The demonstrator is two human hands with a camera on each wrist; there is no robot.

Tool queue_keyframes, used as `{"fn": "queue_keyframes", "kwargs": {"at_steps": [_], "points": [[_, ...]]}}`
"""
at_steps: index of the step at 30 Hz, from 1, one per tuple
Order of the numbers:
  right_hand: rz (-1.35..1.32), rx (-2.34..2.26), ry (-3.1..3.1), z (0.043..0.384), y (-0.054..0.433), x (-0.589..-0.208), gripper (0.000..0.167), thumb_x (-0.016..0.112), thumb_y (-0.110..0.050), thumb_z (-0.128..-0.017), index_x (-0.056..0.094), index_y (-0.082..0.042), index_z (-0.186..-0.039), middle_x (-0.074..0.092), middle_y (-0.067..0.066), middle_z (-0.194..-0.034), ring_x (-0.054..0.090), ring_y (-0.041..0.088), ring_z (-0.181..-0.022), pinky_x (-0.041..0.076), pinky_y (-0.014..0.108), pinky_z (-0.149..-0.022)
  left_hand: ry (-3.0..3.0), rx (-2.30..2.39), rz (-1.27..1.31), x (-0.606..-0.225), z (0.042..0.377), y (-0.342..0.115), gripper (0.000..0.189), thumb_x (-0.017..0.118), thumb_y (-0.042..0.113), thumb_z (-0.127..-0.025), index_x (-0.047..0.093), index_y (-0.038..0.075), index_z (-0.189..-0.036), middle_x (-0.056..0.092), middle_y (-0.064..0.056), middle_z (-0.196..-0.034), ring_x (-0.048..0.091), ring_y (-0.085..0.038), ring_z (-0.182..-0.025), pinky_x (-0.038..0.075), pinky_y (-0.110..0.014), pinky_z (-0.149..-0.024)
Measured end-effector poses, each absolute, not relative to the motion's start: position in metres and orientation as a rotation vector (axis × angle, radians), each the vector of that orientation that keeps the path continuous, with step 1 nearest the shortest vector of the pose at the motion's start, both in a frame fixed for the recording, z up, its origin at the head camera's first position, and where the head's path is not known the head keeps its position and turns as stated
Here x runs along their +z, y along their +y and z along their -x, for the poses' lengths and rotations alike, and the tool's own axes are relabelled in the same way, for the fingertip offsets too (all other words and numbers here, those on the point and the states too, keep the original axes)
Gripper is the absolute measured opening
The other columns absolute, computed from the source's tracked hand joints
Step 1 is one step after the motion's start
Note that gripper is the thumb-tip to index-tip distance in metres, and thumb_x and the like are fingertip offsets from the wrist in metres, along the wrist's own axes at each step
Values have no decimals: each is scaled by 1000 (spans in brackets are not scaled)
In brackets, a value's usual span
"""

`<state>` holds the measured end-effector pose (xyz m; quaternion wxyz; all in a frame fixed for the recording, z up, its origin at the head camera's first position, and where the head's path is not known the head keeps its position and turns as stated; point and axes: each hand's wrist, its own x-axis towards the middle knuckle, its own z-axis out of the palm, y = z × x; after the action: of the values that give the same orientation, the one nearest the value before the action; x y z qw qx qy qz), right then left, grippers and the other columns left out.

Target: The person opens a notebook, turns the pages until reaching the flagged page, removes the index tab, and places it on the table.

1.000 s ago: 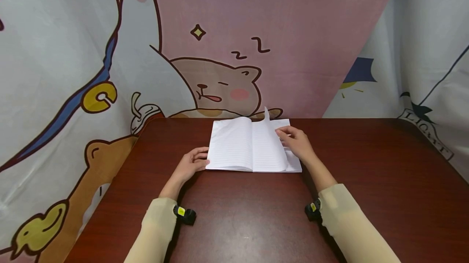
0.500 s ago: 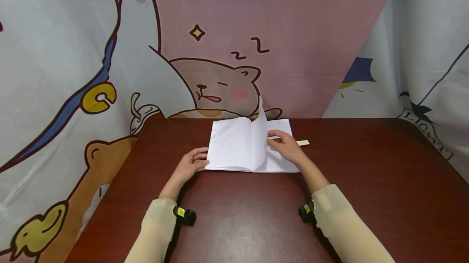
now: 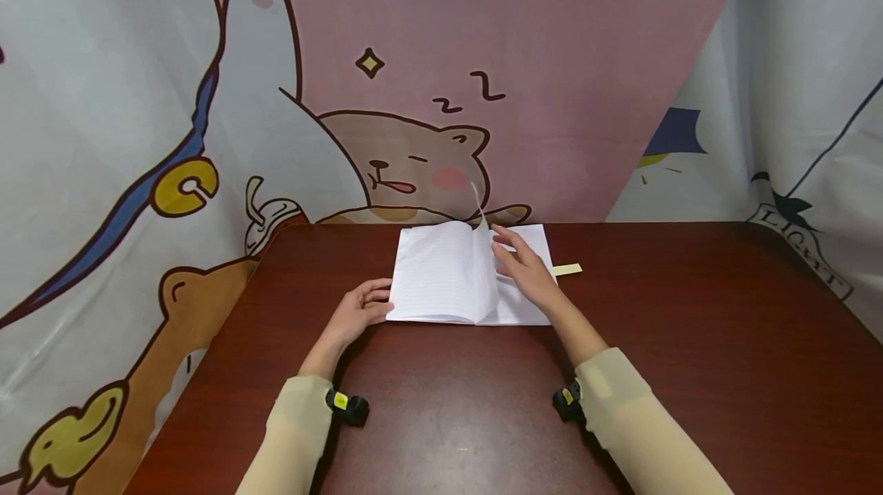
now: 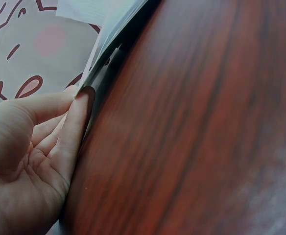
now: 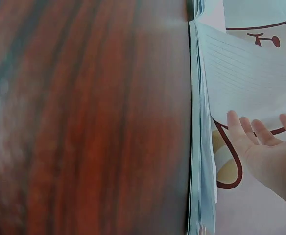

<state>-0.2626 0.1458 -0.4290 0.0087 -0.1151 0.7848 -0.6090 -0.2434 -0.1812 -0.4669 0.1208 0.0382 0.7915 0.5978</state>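
An open notebook (image 3: 433, 273) with lined white pages lies near the far edge of the table. My left hand (image 3: 356, 309) holds its left edge; in the left wrist view, thumb and fingers pinch the notebook corner (image 4: 101, 56) from above and below. One lined page (image 3: 486, 292) stands up beside the spine, its top curling leftward. Behind that page is my right hand (image 3: 527, 271), fingers extended against its right side. The right wrist view has the raised page (image 5: 246, 73) in front of spread fingertips. Part of the right-hand pages is hidden under this hand.
A pale yellow strip (image 3: 568, 270) pokes out past the notebook's right edge. The dark red-brown wooden table (image 3: 441, 411) extends toward me and to both sides. A cartoon-printed curtain (image 3: 552, 96) hangs right behind the far table edge.
My right hand has moved left from the notebook's right side, swinging a page up and over toward the spine. The yellow strip has come into view. The left hand stays put.
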Motion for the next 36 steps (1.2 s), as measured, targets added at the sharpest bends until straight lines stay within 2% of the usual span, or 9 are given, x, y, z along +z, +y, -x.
{"fn": "queue_keyframes", "kwargs": {"at_steps": [6,9,13,17,26,32,36], "points": [[433,-1852,2482,260,142,-428,51,47,-29,-106,36,-15,-155,33,17,-159,42,41,-140,43,57,-108,2321,1745,-96,-468,244,-180,51,65,9,-96,49,5,-144,59,-24,-135,67,-9,-98,56,-22,-79],[485,-1819,2521,260,140,-429,49,49,-26,-105,42,-14,-152,34,14,-159,39,41,-142,37,57,-113,2323,1745,-97,-468,244,-181,51,65,8,-96,49,5,-144,59,-24,-135,67,-10,-98,56,-22,-79],[571,-1761,2564,260,137,-431,46,52,-23,-104,48,-10,-147,38,16,-156,36,40,-143,27,56,-119,2319,1747,-109,-469,244,-182,51,65,8,-96,48,4,-144,58,-25,-136,67,-10,-98,56,-21,-79],[575,-1700,2580,260,133,-431,45,56,-23,-101,53,-10,-144,36,19,-156,32,36,-146,23,57,-120,2314,1754,-110,-470,245,-182,51,65,8,-96,48,4,-144,58,-25,-136,66,-8,-97,55,-20,-78],[574,-1520,2545,258,123,-435,47,63,-29,-98,56,-13,-142,37,18,-156,31,36,-147,27,59,-117,2292,1779,-125,-469,244,-182,51,64,6,-96,48,2,-144,57,-27,-136,66,-7,-94,55,-19,-76],[640,-1451,2488,254,119,-436,49,63,-28,-98,57,-5,-140,36,22,-156,36,40,-144,34,56,-115,2298,1769,-128,-468,243,-182,52,65,8,-96,48,3,-145,57,-26,-136,66,-7,-96,55,-19,-77],[676,-1408,2472,254,118,-437,47,64,-28,-97,59,-3,-137,44,21,-152,40,38,-142,34,52,-116,2307,1760,-140,-468,244,-183,52,65,10,-97,47,3,-145,57,-26,-137,66,-9,-98,55,-20,-77]]}}
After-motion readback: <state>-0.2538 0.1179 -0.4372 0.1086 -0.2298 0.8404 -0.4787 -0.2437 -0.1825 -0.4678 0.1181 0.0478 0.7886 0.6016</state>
